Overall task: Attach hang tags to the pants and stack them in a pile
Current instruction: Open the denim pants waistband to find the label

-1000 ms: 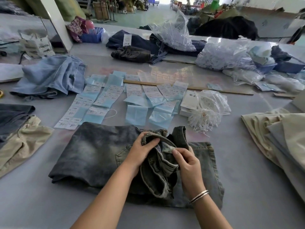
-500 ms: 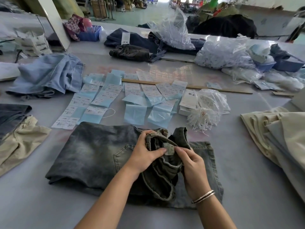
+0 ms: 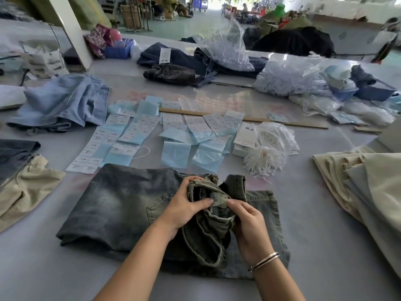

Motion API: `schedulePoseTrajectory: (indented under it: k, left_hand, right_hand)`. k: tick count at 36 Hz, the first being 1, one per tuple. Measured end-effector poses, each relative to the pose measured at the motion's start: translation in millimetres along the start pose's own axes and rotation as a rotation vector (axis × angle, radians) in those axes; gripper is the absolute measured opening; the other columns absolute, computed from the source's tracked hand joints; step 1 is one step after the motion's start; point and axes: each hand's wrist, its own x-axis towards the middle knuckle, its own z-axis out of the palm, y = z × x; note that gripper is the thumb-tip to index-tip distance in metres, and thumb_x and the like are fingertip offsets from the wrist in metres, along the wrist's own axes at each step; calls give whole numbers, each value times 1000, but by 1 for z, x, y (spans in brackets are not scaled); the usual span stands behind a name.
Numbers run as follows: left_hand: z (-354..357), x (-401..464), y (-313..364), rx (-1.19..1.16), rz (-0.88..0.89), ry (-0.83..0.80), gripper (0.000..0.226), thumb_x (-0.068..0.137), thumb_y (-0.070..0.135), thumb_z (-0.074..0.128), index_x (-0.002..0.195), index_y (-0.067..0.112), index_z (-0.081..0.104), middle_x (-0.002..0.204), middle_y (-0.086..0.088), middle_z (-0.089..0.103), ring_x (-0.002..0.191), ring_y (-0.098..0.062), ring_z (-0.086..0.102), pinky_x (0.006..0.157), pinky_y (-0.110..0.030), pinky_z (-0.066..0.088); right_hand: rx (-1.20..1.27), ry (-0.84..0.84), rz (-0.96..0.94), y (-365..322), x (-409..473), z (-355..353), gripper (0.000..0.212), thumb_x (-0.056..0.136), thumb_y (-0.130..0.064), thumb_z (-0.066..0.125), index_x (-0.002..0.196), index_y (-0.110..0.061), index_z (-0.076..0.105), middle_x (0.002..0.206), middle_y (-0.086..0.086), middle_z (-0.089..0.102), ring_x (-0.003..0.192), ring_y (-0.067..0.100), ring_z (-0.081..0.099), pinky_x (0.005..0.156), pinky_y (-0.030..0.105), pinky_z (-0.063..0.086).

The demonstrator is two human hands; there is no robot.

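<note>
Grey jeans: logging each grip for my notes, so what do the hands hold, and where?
Both the left hand and right hand grip the grey jeans at the folded-open waistband, fingertips pinching its inner label.

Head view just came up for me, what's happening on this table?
A person has grey washed jeans lying folded on the table and has turned the waistband open. The left hand grips the waistband, and the right hand pinches the small sewn label inside it. No hang tag is on yet; the sheets of tags and white strings lie just beyond the jeans.
</note>
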Motion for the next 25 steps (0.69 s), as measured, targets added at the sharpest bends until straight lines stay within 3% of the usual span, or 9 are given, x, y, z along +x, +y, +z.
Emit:
schedulePoseTrajectory:
  k: [3,6,8,10,11,13,15,20,25]
  left_hand:
    - [0,0,7,-18,-27,-113,56,76,17,80,121,33,50,115,5,66,107,-13,64,85,-18,52]
    - [0,6,16,-189,-99,-176,106,52,66,82,141,36,33,140,11,44,124,-8,51,96,-19,47]
    - [-2,6,20,-83,-64,-253,83,64,80,62,137,51,34,147,21,37,131,-5,44,107,-26,38]
    - [-4,8,20,277,55,-263,51,79,73,45,128,60,39,147,27,34,138,-2,33,113,-28,28]
    - [-8,12,14,525,141,-240,48,82,70,42,129,60,37,149,24,30,142,-3,26,116,-31,22]
    - [-9,24,-3,1005,246,-232,61,82,74,36,139,54,30,158,15,17,147,-7,11,119,-44,6]
    - [-5,26,-20,1270,230,-269,74,81,81,28,147,49,19,161,11,0,148,-8,-4,116,-50,-12]
    - [7,23,-46,1375,207,-111,87,72,89,10,149,47,7,160,14,-9,145,-5,-15,111,-49,-26]
    - [13,18,-52,1351,170,-19,88,72,90,9,149,47,8,160,17,-7,145,-4,-16,110,-49,-27]
  right_hand:
    - [33,23,-1,-3,1,-3,22,79,-10,67,93,6,69,87,21,71,73,25,69,60,30,57]
    - [106,100,6,-11,6,-19,29,73,-14,67,97,2,69,90,19,70,78,27,66,67,33,56]
    - [90,181,49,-19,11,-38,26,81,-11,63,103,2,67,99,21,67,89,31,62,77,40,53]
    - [-35,240,107,-31,13,-60,18,90,-15,57,102,-5,67,99,17,67,84,29,62,73,40,51]
    - [-123,249,134,-38,14,-70,17,93,-18,55,100,-10,67,95,14,67,77,27,62,68,38,52]
    - [-339,264,133,-54,18,-89,17,96,-24,51,101,-15,65,91,11,66,66,25,61,61,35,52]
    - [-541,312,36,-71,26,-103,19,98,-21,49,106,-12,64,93,11,65,66,26,62,60,33,50]
    - [-890,338,-309,-111,63,-89,21,96,-12,50,104,-7,68,90,6,67,69,20,61,63,32,49]
    - [-1283,147,-598,-122,125,-40,20,93,-9,57,108,-8,71,103,10,69,71,12,59,67,21,46]
